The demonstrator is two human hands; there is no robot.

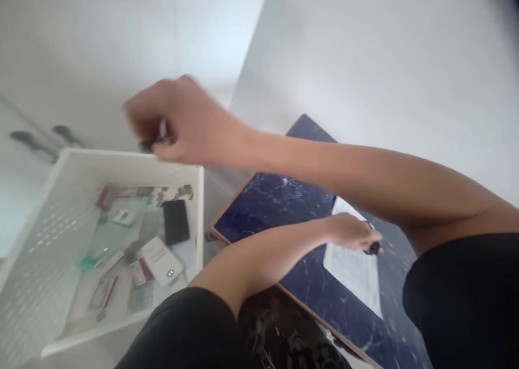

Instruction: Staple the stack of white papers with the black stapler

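My right hand (178, 117) reaches across to the left, over the far rim of a white plastic basket (121, 157). It is closed in a pinch round a small dark thing with a pale piece, too blurred to name. My left hand (351, 231) crosses under the right arm and hangs over a white printed sheet of paper (352, 277) on a blue marble-patterned table (279, 198). Its fingers are closed on a small black object (372, 247) with an orange tip, mostly hidden. In the basket lie a white box (162, 261), a black flat object (176, 222) and several small packets.
A greenish transparent bag (117, 225) lies in the basket among the packets. White cabinet doors with dark handles (30, 140) stand behind it at the left. A pale wall (365, 60) rises behind the table, whose brown edge (235, 201) faces the basket.
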